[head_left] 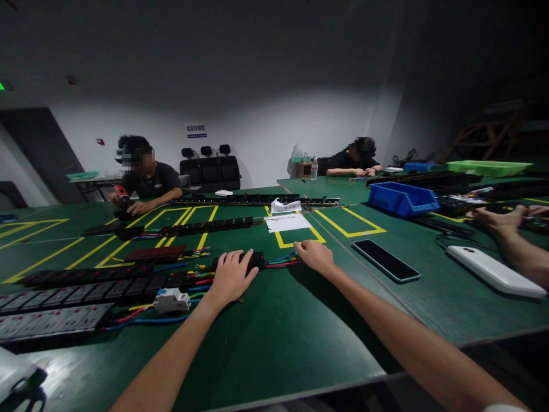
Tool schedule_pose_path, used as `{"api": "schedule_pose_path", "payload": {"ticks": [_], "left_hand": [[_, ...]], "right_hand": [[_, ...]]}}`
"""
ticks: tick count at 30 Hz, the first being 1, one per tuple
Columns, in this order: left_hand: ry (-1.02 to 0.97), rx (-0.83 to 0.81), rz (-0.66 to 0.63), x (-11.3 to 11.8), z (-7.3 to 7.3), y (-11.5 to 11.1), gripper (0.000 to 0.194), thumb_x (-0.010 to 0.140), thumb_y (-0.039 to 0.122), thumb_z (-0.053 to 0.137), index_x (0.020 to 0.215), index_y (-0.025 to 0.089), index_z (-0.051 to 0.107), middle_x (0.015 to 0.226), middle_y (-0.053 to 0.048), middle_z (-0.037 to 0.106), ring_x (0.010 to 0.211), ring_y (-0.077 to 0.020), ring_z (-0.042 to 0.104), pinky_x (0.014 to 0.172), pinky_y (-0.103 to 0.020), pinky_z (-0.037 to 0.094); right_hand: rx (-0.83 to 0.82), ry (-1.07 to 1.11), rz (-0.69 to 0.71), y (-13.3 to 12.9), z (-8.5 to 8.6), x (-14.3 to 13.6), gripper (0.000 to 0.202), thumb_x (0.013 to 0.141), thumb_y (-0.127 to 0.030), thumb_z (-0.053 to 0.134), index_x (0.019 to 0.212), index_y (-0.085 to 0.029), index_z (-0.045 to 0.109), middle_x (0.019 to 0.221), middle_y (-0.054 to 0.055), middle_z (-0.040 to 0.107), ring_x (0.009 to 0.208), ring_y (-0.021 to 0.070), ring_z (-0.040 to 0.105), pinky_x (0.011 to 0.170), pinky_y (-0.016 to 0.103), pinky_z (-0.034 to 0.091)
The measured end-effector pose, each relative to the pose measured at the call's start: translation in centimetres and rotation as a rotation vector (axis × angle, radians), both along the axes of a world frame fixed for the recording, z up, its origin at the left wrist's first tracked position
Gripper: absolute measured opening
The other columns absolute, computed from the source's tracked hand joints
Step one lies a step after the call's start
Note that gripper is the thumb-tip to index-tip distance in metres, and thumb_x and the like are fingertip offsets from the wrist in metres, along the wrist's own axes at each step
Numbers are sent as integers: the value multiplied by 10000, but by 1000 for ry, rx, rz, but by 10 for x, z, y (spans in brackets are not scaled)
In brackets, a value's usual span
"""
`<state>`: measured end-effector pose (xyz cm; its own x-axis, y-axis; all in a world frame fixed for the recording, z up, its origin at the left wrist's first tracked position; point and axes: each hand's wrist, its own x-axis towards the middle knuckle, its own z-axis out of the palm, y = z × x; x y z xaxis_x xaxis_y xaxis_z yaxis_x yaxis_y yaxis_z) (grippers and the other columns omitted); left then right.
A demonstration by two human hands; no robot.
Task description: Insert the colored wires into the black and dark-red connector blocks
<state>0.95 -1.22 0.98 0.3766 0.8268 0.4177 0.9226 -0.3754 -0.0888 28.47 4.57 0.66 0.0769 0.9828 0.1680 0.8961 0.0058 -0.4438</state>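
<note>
My left hand (234, 276) lies over a small black block (257, 261), fingers across its top and thumb along the near side; the palm hides much of it. Red, green and blue wires (277, 264) run from the block's right end. At their far ends, my right hand (315, 256) is closed in a pinch around the wire tips. Left of my left hand lie several black power strips (55, 320) with coloured wires and ring terminals. A grey-white circuit breaker (171, 300) sits among those wires.
Papers (289, 222) lie beyond my hands. A phone (386, 260), a white device (495, 270) and a blue bin (403, 198) are to the right, near another person's hands (506, 223). Across the green table (300, 355), a person (150, 177) holds a red tool; another (355, 157) leans on it.
</note>
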Motion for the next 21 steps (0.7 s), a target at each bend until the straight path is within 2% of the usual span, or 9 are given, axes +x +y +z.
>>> {"api": "schedule_pose_path", "payload": {"ticks": [3, 7, 9, 12, 17, 21], "left_hand": [[6, -10, -1, 0, 1, 0, 542, 1017, 512, 384, 1443, 202, 511, 1347, -164, 614, 1272, -311, 539, 1075, -535, 375], [11, -5, -1, 1, 1, 0, 539, 1016, 509, 384, 1441, 202, 512, 1341, -167, 616, 1266, -313, 539, 1065, -529, 379], [17, -12, 7, 1, 2, -1, 541, 1016, 507, 385, 1446, 202, 507, 1344, -164, 614, 1269, -313, 536, 1065, -524, 377], [35, -25, 25, 2, 3, -1, 539, 1016, 506, 387, 1450, 209, 504, 1357, -152, 605, 1278, -306, 529, 1077, -506, 370], [51, -34, 41, 3, 3, -2, 539, 1020, 508, 376, 1454, 216, 505, 1363, -141, 604, 1286, -297, 522, 1093, -487, 360], [38, -24, 37, 2, 1, 0, 549, 1033, 514, 324, 1457, 215, 504, 1361, -138, 607, 1282, -295, 524, 1090, -494, 362]], "right_hand": [[90, 85, 48, 1, 0, 0, 461, 958, -493, 449, 646, -204, 627, 735, 92, 673, 658, 188, 571, 597, 282, 287], [362, 166, 186, -1, 5, -2, 403, 957, -421, 450, 628, -209, 546, 706, 51, 628, 641, 161, 512, 585, 280, 264], [470, 200, 146, -3, 10, -2, 354, 950, -394, 447, 675, -208, 570, 739, 47, 631, 663, 160, 518, 586, 274, 269], [541, 229, 75, -5, 14, 1, 339, 943, -391, 441, 718, -199, 607, 729, 37, 628, 645, 151, 515, 577, 265, 275], [470, 10, 135, -4, 9, 5, 488, 980, -424, 398, 615, -186, 620, 709, 49, 655, 619, 138, 538, 564, 259, 272], [231, -249, 158, -6, 7, -2, 455, 969, -374, 434, 655, -184, 704, 734, 78, 710, 627, 153, 601, 564, 256, 285]]}}
